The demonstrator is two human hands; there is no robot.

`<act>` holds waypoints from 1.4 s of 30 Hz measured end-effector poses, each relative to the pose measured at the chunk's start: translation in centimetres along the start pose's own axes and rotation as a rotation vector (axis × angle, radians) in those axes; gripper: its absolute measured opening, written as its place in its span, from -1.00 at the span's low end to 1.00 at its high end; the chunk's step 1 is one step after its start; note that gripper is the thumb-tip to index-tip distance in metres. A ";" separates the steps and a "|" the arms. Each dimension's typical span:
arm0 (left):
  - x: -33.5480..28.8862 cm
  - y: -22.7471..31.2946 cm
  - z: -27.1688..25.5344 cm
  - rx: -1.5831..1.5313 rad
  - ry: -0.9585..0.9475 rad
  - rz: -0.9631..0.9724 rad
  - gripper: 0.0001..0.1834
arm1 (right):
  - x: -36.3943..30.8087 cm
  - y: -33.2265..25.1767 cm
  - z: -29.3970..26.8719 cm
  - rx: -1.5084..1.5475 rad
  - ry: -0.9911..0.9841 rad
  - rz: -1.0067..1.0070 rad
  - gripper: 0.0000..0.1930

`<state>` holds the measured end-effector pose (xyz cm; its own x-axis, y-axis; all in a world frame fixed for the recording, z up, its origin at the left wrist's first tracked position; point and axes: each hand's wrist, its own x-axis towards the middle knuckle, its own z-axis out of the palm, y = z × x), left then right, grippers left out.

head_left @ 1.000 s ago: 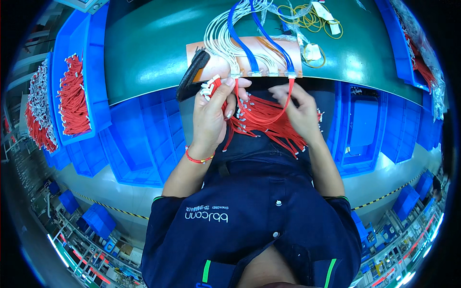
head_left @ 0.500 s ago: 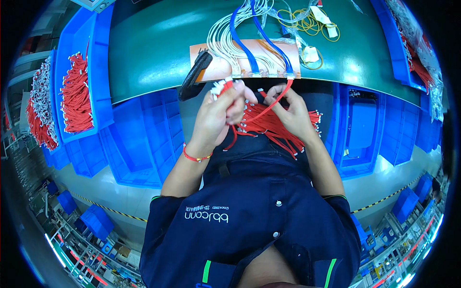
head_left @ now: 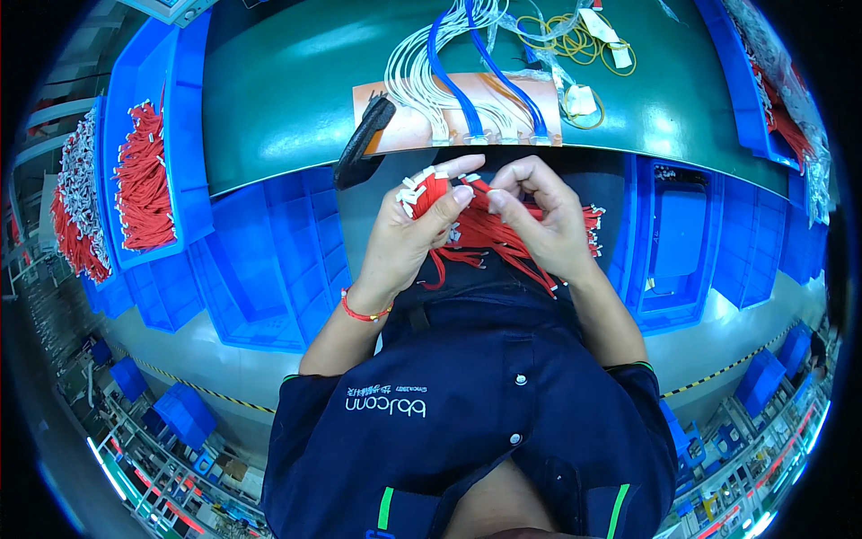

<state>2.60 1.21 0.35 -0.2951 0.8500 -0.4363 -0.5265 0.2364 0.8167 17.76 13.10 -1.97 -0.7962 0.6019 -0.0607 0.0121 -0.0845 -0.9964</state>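
My left hand (head_left: 404,234) is closed around a bunch of red cables (head_left: 432,192) whose white connectors stick out above the fingers. Between the thumb and fingers of my right hand (head_left: 552,225) is a single red cable (head_left: 479,188), its white connector end close to my left thumb and index finger. Below both hands, a heap of loose red cables (head_left: 498,235) with white ends lies across my lap. Just beyond the hands, a copper-coloured board (head_left: 404,126) sits at the table edge. White wires (head_left: 404,67) and blue cables (head_left: 456,90) run to connectors along its near side.
A black strap-like piece (head_left: 364,144) overhangs the green table (head_left: 287,90) at the board's left. Blue bins (head_left: 193,117) with red cables stand left; another bin (head_left: 738,99) is at right. More blue bins (head_left: 709,242) sit below table level. Yellow cable (head_left: 575,40) lies coiled at the back.
The red cable in my right hand has come away from the connector at the board's right and now lies between my hands. My left index finger has stretched out; my right hand has turned inward.
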 end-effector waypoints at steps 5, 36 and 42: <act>1.1 -0.7 0.0 0.004 0.033 0.103 -0.64 | 0.4 -0.5 0.9 -0.098 -0.087 -0.007 -0.81; 2.5 -0.3 -0.4 -0.097 0.152 0.162 -0.66 | -0.4 0.5 -3.4 0.201 0.025 0.124 -0.71; 2.7 0.0 -0.8 -0.093 0.111 0.135 -0.68 | 0.5 0.5 -3.3 0.171 0.099 0.096 -0.65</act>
<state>1.19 3.13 -1.10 -0.4514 0.8125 -0.3688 -0.5462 0.0752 0.8343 19.35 16.01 -2.73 -0.7327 0.6592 -0.1692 -0.0246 -0.2741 -0.9614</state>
